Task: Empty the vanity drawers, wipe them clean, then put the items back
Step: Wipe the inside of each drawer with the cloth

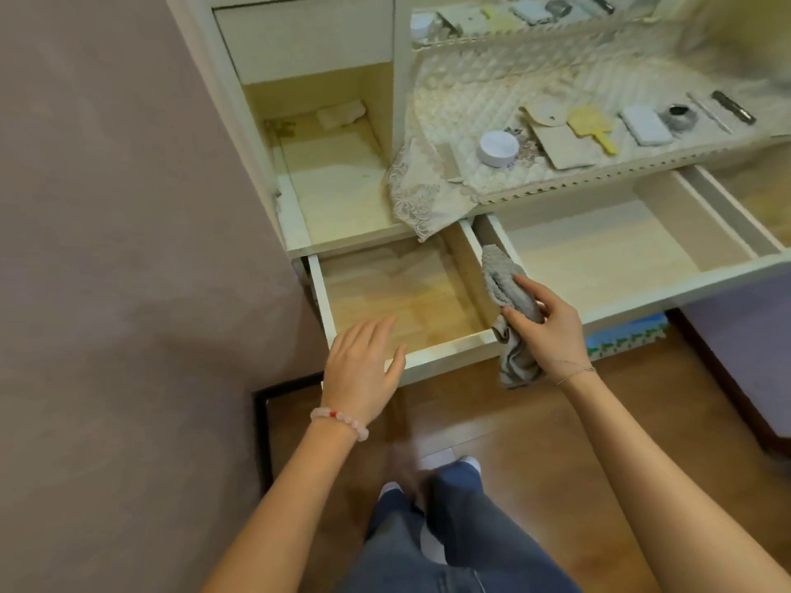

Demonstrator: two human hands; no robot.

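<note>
Pinched between the thumb and curled fingers of my right hand (pixel 552 331), a grey cloth (pixel 509 288) hangs bunched over the wall between the two open vanity drawers, its tail dangling below the drawer fronts. My left hand (pixel 364 370) is spread flat, fingers straight and holding nothing, over the front edge of the left drawer (pixel 445 357); whether it touches the wood I cannot tell. Both that drawer and the wider right drawer (pixel 599 250) stand pulled out with bare floors. Their contents appear to wait on the quilted cover (pixel 471 92) of the vanity top: a white round jar (pixel 498 148), a yellow hand mirror (pixel 593 126), a few small pieces beyond. Wiping looks to be the step in hand. To do it well I would flatten the cloth under my palm, not leave it wadded, steady the drawer front with the left hand so it does not slide, and sweep from the back corners toward me, working into the edges where dust gathers.
</note>
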